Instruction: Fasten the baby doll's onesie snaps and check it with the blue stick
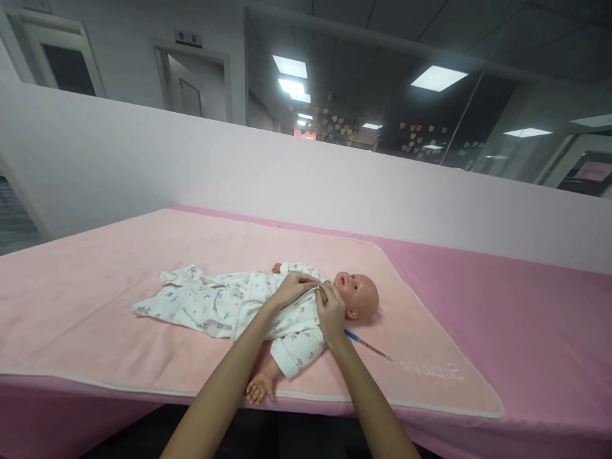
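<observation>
A baby doll point(364, 298) lies on its back, head to the right, dressed in a white patterned top point(300, 350) and matching trousers point(205, 305). Over its upper chest, just below the chin, my left hand point(294, 288) pinches the top's fabric near the neckline. Close beside it my right hand point(331, 309) is also closed on the fabric, its fingertips almost meeting the left ones. A small pale bit shows between the fingertips, too small to name. A thermometer point(368, 345) with a blue end lies by the doll's shoulder, partly behind my right wrist.
Under the doll a light pink mat point(95, 268) with a white edge covers much of a darker pink padded table point(540, 306). A low white wall point(287, 172) runs along the back, with glass panels above it. The table's front edge is near me.
</observation>
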### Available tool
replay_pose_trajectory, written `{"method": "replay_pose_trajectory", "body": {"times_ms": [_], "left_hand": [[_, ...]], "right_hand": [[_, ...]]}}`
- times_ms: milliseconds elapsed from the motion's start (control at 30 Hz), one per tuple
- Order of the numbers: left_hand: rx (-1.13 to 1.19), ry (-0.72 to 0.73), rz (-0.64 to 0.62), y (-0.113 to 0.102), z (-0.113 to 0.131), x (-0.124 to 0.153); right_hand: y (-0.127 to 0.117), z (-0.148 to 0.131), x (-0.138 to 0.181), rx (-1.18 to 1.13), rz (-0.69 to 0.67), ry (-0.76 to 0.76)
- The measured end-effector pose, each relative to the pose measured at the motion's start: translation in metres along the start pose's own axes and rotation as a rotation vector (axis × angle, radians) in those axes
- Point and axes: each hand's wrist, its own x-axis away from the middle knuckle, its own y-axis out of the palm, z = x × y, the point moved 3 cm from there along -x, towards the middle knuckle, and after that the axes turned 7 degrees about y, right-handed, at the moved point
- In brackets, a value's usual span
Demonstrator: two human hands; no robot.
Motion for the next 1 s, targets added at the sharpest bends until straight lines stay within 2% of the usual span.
{"method": "replay_pose_trajectory", "body": {"times_ms": [100, 267, 567, 833, 1000], "left_hand": [[-0.016, -0.006, -0.019, -0.002, 0.008, 0.003], [-0.011, 0.007, -0.133, -0.002, 0.021, 0.008], [-0.059, -0.021, -0.106, -0.005, 0.01, 0.005], [-0.142, -0.044, -0.098, -0.003, 0.017, 0.007], [-0.068, -0.01, -0.09, 0.0, 0.015, 0.008]], "right_hand": [[0.0, 0.0, 0.0, 0.014, -0.011, 0.021], [0.0, 0.0, 0.0, 0.017, -0.027, 0.052], [-0.001, 0.001, 0.002, -0.065, -0.029, 0.072], [-0.001, 0.003, 0.003, -0.077, 0.022, 0.116], [-0.003, 0.002, 0.001, -0.038, 0.047, 0.107]]}}
